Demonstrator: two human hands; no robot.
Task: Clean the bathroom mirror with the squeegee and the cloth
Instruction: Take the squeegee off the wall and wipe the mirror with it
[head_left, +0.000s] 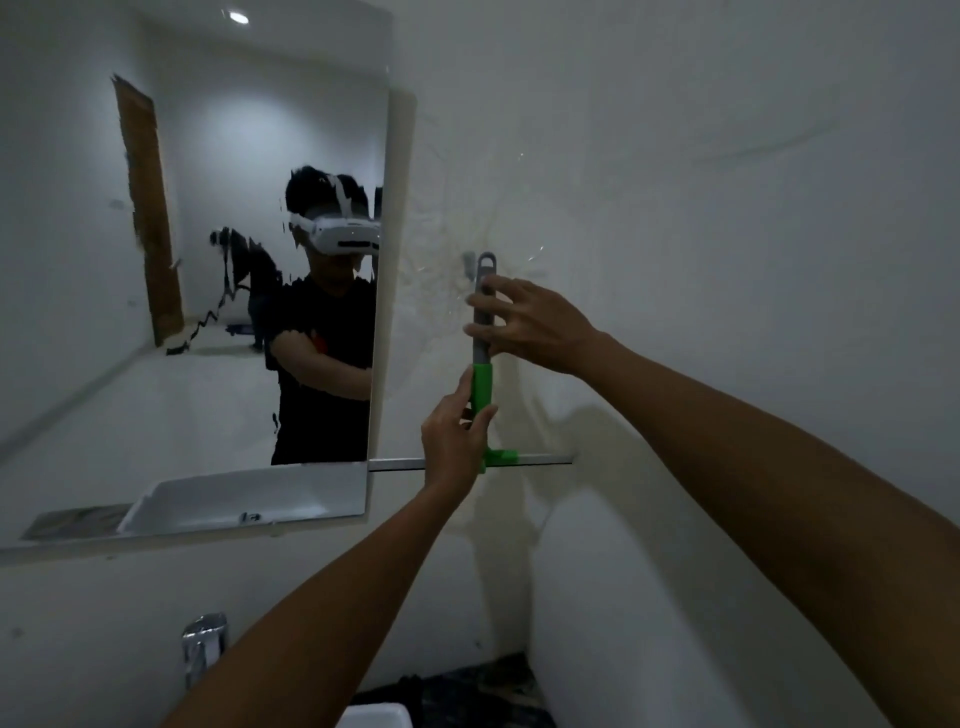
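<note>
Both arms are stretched up and forward toward the white wall (701, 156), just to the right of the mirror (208, 260); the squeegee (483, 384) hangs upright against that wall, its grey looped top up near a small hook (469, 261), its green section below, its long blade lying level at the bottom with the left tip reaching the mirror's lower right edge. The left hand (457, 441) comes up from below, forearm rising on a slant from the bottom of the view, wrist straight; its fingers (462, 382) are closed narrowly round the green part of the handle, thumb on the right side, forefinger pointing up along the left. The right hand (535, 325) comes in from the right, the arm long and nearly straight, the back of the hand turned toward me; its fingers (485, 300) are spread and curled lightly round the grey upper handle, the tips touching it, though whether it grips firmly I cannot tell. The mirror shows a person in a dark shirt wearing a white headset, one arm across the body; its glass looks smeared and patchy in places. Low down, a chrome tap (203, 644) stands at the wall, and the white rim of a basin (374, 716) shows at the bottom edge; dark mottled cloth-like stuff (467, 691) lies beside it, too dim to make out.
</note>
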